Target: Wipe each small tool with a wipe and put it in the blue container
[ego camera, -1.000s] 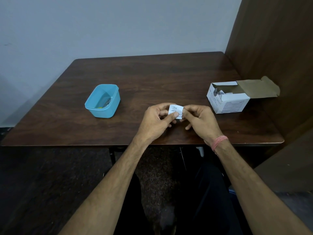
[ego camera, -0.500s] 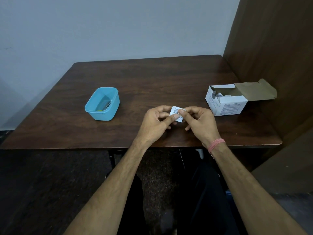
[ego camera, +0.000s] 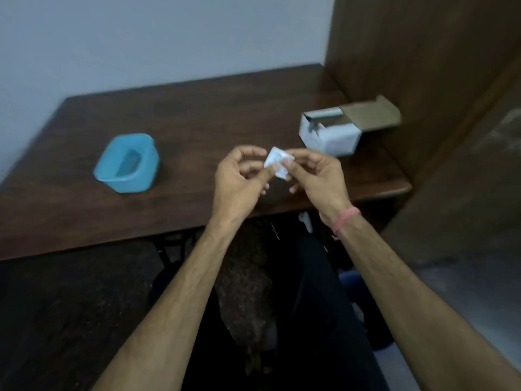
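A small white wipe packet (ego camera: 277, 160) is held above the table's front edge, pinched from both sides. My left hand (ego camera: 238, 182) pinches its left edge between thumb and fingers. My right hand (ego camera: 318, 176) pinches its right edge. The blue container (ego camera: 128, 165) sits on the table to the left of my hands; the view is blurred and its contents cannot be made out. No small tool is visible in either hand.
An open white cardboard box (ego camera: 331, 134) with its brown flap out lies at the table's right side. A wooden partition (ego camera: 423, 66) stands along the right. The dark wooden table (ego camera: 197, 117) backs onto a pale wall.
The camera has swung and the picture is blurred. Both hands have kept hold of the packet and lifted slightly, and it now sits more tilted between the fingers.
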Motion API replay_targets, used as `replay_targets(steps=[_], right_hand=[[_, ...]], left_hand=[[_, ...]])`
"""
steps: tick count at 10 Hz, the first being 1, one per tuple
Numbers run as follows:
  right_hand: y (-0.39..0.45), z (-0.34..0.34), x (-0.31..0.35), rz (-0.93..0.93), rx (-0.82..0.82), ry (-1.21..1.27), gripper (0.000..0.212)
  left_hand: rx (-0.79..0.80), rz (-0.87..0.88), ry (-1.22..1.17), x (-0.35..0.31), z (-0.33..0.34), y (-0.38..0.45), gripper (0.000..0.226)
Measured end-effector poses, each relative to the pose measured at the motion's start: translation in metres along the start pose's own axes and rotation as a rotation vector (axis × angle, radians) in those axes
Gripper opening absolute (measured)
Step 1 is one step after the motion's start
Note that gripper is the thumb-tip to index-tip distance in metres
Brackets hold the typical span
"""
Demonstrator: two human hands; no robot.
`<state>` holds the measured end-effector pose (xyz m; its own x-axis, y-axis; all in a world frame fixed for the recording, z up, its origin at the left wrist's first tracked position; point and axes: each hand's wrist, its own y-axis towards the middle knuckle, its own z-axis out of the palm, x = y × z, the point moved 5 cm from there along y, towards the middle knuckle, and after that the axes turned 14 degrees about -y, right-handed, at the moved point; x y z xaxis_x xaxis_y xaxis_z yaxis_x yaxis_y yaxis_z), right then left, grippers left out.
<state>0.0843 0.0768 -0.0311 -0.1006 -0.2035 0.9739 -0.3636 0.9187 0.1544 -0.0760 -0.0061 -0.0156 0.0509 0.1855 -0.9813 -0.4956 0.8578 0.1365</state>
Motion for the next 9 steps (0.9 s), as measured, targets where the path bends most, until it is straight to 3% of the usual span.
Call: replay_targets(steps=[2, 5, 7, 9], right_hand=[[-0.087, -0.092, -0.011, 0.098, -0.194, 0.043, 0.015], [-0.214, -0.171, -0.098, 0.441, -0.376, -0.046, 0.017], [-0.245, -0.181, -0.215, 0.775, -0.455, -0.157, 0.013], [-0.276, -0.181, -0.314, 1.259, -0.356, -0.151, 0.023]], left_hand=[[0.129, -0.078, -0.143, 0.022, 0.086, -0.067, 0.028], [0.462, -0.240, 0.100, 0.100, 0.155, -0.142, 0.037], [0.353, -0.233, 0.181, 0.109, 0.130, -0.138, 0.033], [0.255, -0.248, 0.203, 0.100, 0.084, -0.142, 0.032]])
